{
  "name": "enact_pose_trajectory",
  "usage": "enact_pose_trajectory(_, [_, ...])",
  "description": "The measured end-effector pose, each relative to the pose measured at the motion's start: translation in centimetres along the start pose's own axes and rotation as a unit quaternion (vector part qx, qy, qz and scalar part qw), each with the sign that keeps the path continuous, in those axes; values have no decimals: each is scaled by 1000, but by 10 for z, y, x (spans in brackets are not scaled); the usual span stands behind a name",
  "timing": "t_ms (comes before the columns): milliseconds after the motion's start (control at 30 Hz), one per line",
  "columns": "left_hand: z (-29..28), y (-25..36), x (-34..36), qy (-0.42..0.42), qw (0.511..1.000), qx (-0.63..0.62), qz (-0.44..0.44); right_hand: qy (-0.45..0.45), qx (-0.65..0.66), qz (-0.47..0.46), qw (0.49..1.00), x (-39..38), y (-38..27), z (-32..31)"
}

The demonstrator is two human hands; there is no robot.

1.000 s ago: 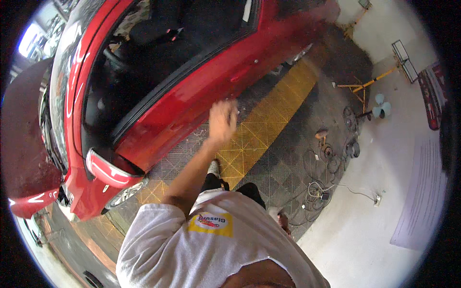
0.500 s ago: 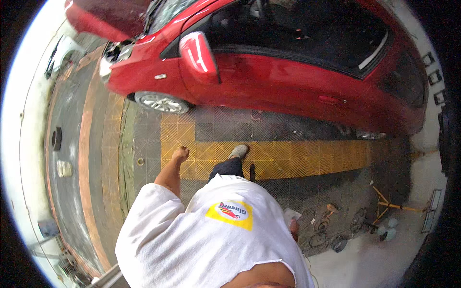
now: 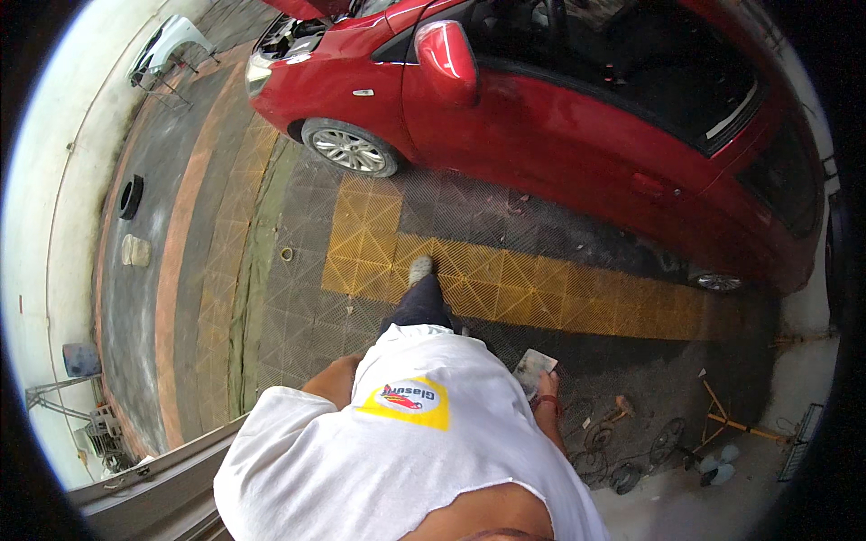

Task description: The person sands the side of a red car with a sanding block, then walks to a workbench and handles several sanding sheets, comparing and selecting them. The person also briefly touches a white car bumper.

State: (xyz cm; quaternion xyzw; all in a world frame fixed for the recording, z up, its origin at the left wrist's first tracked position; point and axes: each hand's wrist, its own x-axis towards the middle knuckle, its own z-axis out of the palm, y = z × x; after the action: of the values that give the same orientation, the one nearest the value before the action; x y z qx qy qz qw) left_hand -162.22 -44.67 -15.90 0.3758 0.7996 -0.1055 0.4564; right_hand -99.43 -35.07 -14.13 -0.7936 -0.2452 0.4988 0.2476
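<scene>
My right hand (image 3: 548,388), with a red band at its wrist, is out to the right of my body. Its fingers are closed on a flat, pale, whitish piece (image 3: 532,368), possibly a sheet or thin packet; its kind is unclear. Of my left arm only a bent part (image 3: 336,380) shows beside the white shirt, and the hand itself is hidden behind my body. One shoe (image 3: 420,269) is forward on the yellow floor tiles (image 3: 487,275). Ahead stands a red car (image 3: 559,135) with its hood raised; neither hand touches it.
Left lie a black tire (image 3: 131,197), a pale bundle (image 3: 135,251) and a small ring (image 3: 287,254). A white fender (image 3: 176,45) rests on a stand at the far left. At right are fan parts (image 3: 667,440), a yellow stand (image 3: 722,417) and a blue-bladed fan (image 3: 717,466).
My left hand has swung back out of sight, while the right one has come forward with the pale piece. My view has shifted, and the car appears farther right.
</scene>
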Motion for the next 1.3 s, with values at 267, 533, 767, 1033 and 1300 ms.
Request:
enact_pose_trajectory(267, [-119,29,-4,90,977,-187,44,-32,-240,10,970,-45,-4,29])
enact_pose_trajectory(533, [-163,36,-9,65,960,-245,122,-32,-187,-28,981,-98,-50,83])
enact_pose_trajectory(767, [-154,-170,10,18,942,-335,-7,-13,-313,-163,935,-128,-105,198])
enact_pose_trajectory(1033, [-214,-370,-5,58,868,-447,-208,-54,-354,-234,904,-146,-203,374])
enact_pose_trajectory(1300, [-264,-382,32,95,787,-591,-148,-90,-379,-262,883,-164,-280,490])
